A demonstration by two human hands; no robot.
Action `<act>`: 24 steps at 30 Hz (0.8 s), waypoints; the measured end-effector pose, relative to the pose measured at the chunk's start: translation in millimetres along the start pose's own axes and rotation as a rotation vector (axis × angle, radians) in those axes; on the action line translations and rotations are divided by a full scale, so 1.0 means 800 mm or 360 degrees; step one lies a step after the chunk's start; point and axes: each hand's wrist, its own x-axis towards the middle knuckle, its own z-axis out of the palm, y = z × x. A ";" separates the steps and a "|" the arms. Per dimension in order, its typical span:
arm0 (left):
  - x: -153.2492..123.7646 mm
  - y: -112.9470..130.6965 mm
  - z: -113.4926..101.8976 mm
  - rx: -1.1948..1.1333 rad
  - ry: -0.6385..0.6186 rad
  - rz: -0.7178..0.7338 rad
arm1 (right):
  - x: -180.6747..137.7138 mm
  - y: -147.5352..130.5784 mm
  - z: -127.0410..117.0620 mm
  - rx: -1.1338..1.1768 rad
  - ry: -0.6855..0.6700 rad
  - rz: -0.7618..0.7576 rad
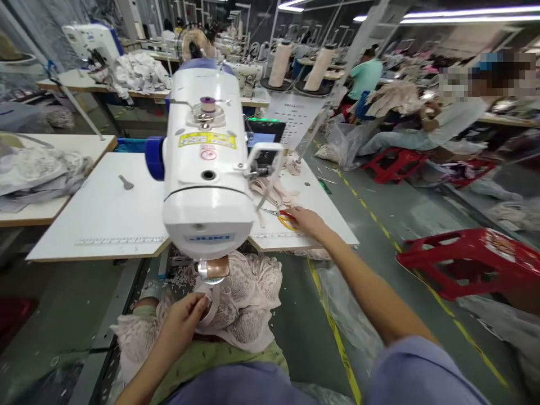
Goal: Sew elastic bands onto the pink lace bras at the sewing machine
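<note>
Pale beige lace bras (244, 304) lie bunched on my lap beneath the head of a white sewing machine (206, 208). My left hand (188, 312) is closed, thumb against fingers, on a light bra strap (214, 301) just below the machine's needle area. On the right wing of the table, my right hand (304, 219) has its fingers closed at the red handle of a pair of scissors (286, 220). Their second, orange handle shows beneath the fingers, with the blades pointing left. Behind the scissors lies a loose pile of beige straps (274, 192).
A small grey tool (125, 181) rests on the left table wing. White fabric (37, 171) is heaped on a side table. Two thread cones (280, 64) stand behind the machine. A red stool (468, 259) is on the floor at right; a seated person (455, 121) works beyond.
</note>
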 end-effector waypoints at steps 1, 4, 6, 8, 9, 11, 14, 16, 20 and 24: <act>-0.001 0.004 -0.002 -0.0071 0.0002 -0.0021 | -0.014 -0.002 0.005 -0.0011 -0.0045 -0.0024; -0.006 0.011 -0.008 -0.0356 0.0006 -0.0124 | -0.084 -0.023 0.023 -0.0009 -0.0054 -0.0005; -0.008 0.012 -0.009 -0.0549 0.0009 -0.0206 | -0.144 -0.053 0.031 0.0169 0.0019 0.0134; -0.008 0.012 -0.009 -0.0708 0.0009 -0.0259 | -0.202 -0.097 0.031 0.0414 0.0002 0.0117; -0.007 0.012 -0.009 -0.0762 0.0007 -0.0275 | -0.226 -0.124 0.030 0.0496 -0.0035 0.0002; -0.007 0.013 -0.008 -0.0834 -0.0010 -0.0285 | -0.259 -0.179 0.026 0.0605 -0.0104 -0.0236; -0.008 0.016 -0.008 -0.0827 -0.0041 -0.0245 | -0.267 -0.240 0.028 0.0643 -0.0023 -0.0398; -0.010 0.019 -0.008 -0.0735 -0.0058 -0.0187 | -0.255 -0.261 0.034 0.0656 -0.0004 -0.0432; -0.014 0.028 -0.009 -0.0417 -0.0081 -0.0061 | -0.231 -0.272 0.047 0.0729 -0.0074 -0.0453; -0.015 0.033 -0.012 -0.0382 -0.0112 -0.0106 | -0.234 -0.267 0.052 0.0918 -0.0180 -0.0430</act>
